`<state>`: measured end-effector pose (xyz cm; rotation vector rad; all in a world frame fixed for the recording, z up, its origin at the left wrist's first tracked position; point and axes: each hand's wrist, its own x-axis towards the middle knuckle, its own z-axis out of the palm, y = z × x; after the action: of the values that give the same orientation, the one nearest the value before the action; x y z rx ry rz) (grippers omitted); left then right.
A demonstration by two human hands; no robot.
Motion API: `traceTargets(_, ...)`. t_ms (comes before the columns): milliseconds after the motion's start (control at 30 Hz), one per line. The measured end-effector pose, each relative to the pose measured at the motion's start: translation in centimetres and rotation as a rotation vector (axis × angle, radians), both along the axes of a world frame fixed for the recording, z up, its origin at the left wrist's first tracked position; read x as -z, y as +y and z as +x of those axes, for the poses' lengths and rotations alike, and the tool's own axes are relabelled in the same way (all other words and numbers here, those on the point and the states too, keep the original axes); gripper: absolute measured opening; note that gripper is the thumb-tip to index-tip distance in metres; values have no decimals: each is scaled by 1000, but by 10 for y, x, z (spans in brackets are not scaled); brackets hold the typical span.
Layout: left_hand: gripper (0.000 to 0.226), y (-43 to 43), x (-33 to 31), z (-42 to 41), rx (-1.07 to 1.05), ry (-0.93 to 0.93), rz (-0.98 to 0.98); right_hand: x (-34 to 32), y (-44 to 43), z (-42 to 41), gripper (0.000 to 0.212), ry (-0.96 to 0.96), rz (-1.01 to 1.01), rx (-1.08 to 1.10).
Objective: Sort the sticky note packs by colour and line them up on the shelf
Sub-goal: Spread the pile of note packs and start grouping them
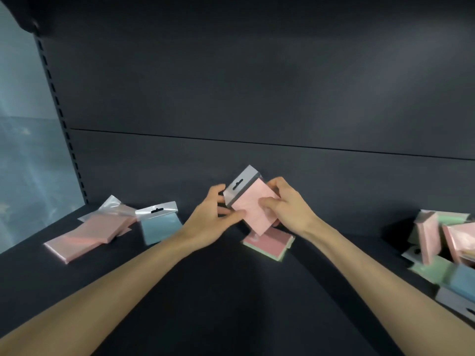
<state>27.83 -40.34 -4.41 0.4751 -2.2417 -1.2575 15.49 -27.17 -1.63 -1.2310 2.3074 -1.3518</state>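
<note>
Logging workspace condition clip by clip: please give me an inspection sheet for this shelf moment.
Surface: dark matte shelf board, flat.
Job's things: pink plastic-wrapped sticky note pack held tilted above the shelf; flat pink packs lying at left, pale blue pack beside them; pink-over-green stack lying under the hands.
Clutter: unsorted heap of pink, green and blue packs at right.
Grippers: left hand and right hand both grip the held pack.
Cables: nothing seen.
Surroundings: dark back panel; slotted upright at left.
</note>
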Motion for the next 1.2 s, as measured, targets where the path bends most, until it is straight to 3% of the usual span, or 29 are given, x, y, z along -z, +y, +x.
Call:
traceTargets(167, 38, -55, -12, 49, -40, 115, 108, -6, -63, 48, 24, 8, -9, -90)
traceTargets(400, 15, -146, -8, 140, -152, 54, 55, 8, -150, 121, 45, 137, 117, -153)
traceTargets(600, 16, -188, -2, 180, -244, -117, -76, 16, -192, 164, 50, 179, 225, -175)
traceTargets(767, 21, -203, -6, 206, -225, -277, -141, 17, -209, 182, 35, 191, 299, -188)
traceTargets(933, 33, -205, -1, 222, -217, -479, -333, 20, -212, 192, 26, 272, 375, -231)
traceTargets(1100, 56, -202, -8, 220, -204, -514, -636, 10, -203, 194, 46, 403, 493, -233)
traceTargets(1200, 55, -187, -23, 209, -153, -400, -750, -3, -182, 187, 48, 468, 454, -157)
